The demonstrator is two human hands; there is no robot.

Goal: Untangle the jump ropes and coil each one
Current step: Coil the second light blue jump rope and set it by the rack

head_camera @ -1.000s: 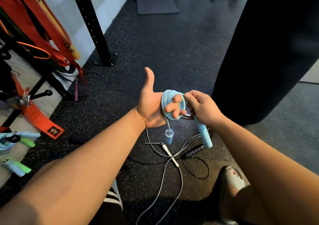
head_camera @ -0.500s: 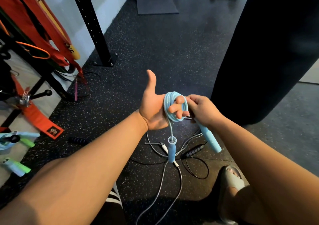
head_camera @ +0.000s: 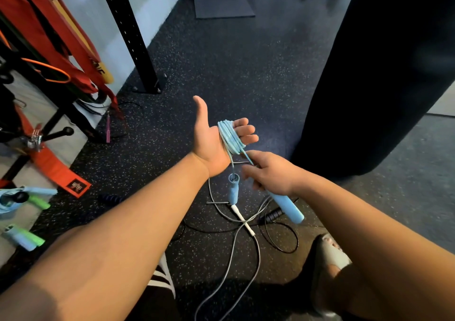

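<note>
A light blue jump rope (head_camera: 230, 137) is wound in several loops around the fingers of my left hand (head_camera: 214, 141), which is palm up with the thumb out and the fingers nearly straight. One blue handle (head_camera: 233, 189) dangles just below that hand. My right hand (head_camera: 269, 173) sits below the coil and grips the top of the other blue handle (head_camera: 285, 206), a short length of rope running up to the coil. On the floor beneath lie a grey rope with white handles (head_camera: 242, 219) and a thin black rope with a black handle (head_camera: 273, 214), crossing each other.
A black punching bag (head_camera: 381, 74) hangs close on the right. A black rack post (head_camera: 130, 35) and red straps (head_camera: 61, 37) stand at left. Green and blue handles (head_camera: 24, 237) lie on the left floor, another black handle (head_camera: 110, 198) nearer. My sandalled foot (head_camera: 330, 259) is at lower right.
My right hand has dropped down and away from the coil with its handle. My left fingers have straightened, and the dangling handle hangs lower.
</note>
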